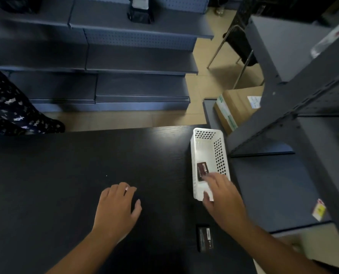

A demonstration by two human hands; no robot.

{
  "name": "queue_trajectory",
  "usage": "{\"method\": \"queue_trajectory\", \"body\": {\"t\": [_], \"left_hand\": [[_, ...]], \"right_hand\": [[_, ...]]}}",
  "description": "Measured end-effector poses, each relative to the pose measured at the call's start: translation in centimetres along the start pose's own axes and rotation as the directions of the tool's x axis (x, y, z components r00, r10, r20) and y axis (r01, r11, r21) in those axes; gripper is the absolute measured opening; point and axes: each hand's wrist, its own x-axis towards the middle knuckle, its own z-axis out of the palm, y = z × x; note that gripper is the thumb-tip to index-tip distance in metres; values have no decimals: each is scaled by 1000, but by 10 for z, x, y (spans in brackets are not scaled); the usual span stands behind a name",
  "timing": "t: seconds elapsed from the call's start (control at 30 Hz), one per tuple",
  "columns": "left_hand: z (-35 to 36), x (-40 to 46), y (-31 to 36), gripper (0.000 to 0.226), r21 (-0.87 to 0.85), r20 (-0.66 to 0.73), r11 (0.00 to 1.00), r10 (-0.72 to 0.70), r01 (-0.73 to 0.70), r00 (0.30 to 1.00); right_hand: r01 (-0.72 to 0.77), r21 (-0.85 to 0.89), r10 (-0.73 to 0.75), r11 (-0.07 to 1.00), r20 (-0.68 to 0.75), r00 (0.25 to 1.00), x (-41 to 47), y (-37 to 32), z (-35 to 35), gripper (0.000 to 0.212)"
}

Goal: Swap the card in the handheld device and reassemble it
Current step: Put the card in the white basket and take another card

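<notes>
A dark red card (202, 171) lies inside the white perforated basket (219, 153) at the right edge of the black table. My right hand (223, 198) reaches into the basket's near end, and its fingertips touch the card's near edge; whether they grip it I cannot tell. A small black device part with a label (205, 238) lies flat on the table below my right wrist. My left hand (118, 208) rests palm down on the table near the middle, fingers curled, holding nothing.
The black table (65, 184) spreads left and forward. Grey metal shelving (125, 56) stands beyond it and another shelf unit (283, 184) is on the right. A cardboard box (235, 107) sits on the floor. A person's patterned sleeve (8, 107) shows at left.
</notes>
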Motion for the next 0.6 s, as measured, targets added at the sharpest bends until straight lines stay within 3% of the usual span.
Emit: {"method": "queue_trajectory", "body": {"t": [0.07, 0.1, 0.17, 0.27, 0.4, 0.6], "left_hand": [[-1, -3, 5, 34, -15, 14, 1000, 18, -17, 1000], [-3, -6, 7, 35, -25, 26, 1000, 18, -17, 1000], [-6, -16, 10, 35, -42, 33, 999, 7, -6, 999], [-7, -32, 10, 35, -44, 15, 999, -17, 18, 1000], [1, -60, -3, 34, 15, 30, 996, -92, 92, 995], [-4, -108, -9, 31, 19, 32, 967, -255, 254, 966]], "right_hand": [[134, 1, -134, 991, 35, 990, -43, -5, 1, 47], [177, -6, -175, 984, 129, 976, -62, -4, 6, 50], [191, -49, -153, 980, 422, 894, -89, 3, 21, 72], [134, -53, -72, 990, 622, 780, -104, 21, 46, 94], [126, -16, -79, 992, 697, 712, -102, 27, 66, 94], [191, -69, -100, 979, 656, 748, -110, 15, 79, 71]]}}
